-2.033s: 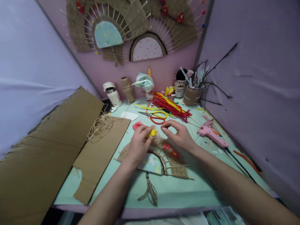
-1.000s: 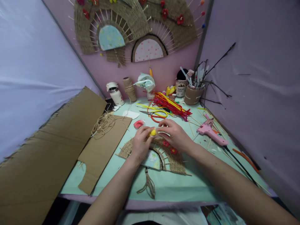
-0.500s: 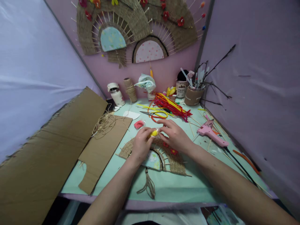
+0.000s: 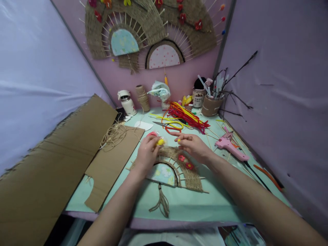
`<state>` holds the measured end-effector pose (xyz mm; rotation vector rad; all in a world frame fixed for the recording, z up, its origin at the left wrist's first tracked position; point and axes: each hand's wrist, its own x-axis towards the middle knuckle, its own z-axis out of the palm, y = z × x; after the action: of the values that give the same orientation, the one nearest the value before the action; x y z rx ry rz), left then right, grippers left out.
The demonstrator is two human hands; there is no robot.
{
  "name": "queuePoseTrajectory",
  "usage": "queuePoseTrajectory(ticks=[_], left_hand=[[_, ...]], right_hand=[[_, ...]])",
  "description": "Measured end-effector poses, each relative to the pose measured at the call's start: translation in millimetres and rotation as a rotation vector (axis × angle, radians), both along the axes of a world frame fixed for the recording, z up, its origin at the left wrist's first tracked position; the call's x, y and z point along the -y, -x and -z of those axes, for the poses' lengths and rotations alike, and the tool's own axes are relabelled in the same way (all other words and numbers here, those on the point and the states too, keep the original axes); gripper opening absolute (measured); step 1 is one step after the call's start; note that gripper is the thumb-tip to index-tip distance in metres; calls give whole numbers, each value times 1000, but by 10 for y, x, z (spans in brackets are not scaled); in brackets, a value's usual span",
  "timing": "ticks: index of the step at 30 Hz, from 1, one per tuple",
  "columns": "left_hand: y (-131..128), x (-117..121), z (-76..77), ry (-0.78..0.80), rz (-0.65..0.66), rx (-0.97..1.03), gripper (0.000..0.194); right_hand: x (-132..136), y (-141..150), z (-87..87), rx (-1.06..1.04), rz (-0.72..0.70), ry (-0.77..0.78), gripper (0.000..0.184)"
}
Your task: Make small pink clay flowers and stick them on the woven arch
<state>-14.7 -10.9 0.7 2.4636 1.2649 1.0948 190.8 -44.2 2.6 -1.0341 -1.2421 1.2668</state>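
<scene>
My left hand point(image 4: 147, 152) is closed on a lump of yellow modelling clay point(image 4: 160, 141) in clear plastic wrap. Between the thumb and a finger of my right hand point(image 4: 194, 147) is a small yellow piece of clay point(image 4: 178, 140). Both hands are above the far edge of a woven twine fan point(image 4: 193, 176). It bears two red clay flowers point(image 4: 189, 166), a half-round of floral cloth point(image 4: 164, 173) and a twine tassel point(image 4: 161, 201). Partly hidden behind my left hand lies a wrapped red lump of clay point(image 4: 153, 133).
Scissors point(image 4: 176, 125) and a heap of red and yellow pipe cleaners point(image 4: 189, 118) lie beyond my hands. A pink glue gun point(image 4: 232, 147) lies at right, its cord trailing forward. Cardboard point(image 4: 115, 160) with tangled twine point(image 4: 114, 135) covers the left side. Cups and a twine spool point(image 4: 142, 98) stand along the back.
My hands came together at the yellow clay, then drew apart. A small yellow piece is now in my right fingers, and my left hand has moved left with the wrapped lump.
</scene>
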Motion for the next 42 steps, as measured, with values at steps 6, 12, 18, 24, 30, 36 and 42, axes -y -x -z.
queuePoseTrajectory(ticks=[6,12,18,24,30,36,42], left_hand=[[511,-482,-15,115,-346,-223,30],[289,-236,-127,196,-309,39,40],[-362,231,-152,1062,158,714,50],[-474,232,-57,1185,225,1044,39],[-437,202,10,1255,229,1168,37],[-429,225,44,1180,260,1153,33],[-417,213,52,1124,220,1208,39]], right_hand=[[-61,-16,32,-139,41,67,17],[-48,-16,67,90,170,-171,14],[51,49,42,342,198,-502,11],[63,64,60,467,168,-610,16],[45,22,30,418,204,-500,23],[28,-7,10,429,254,-515,16],[14,-38,-31,445,294,-500,14]])
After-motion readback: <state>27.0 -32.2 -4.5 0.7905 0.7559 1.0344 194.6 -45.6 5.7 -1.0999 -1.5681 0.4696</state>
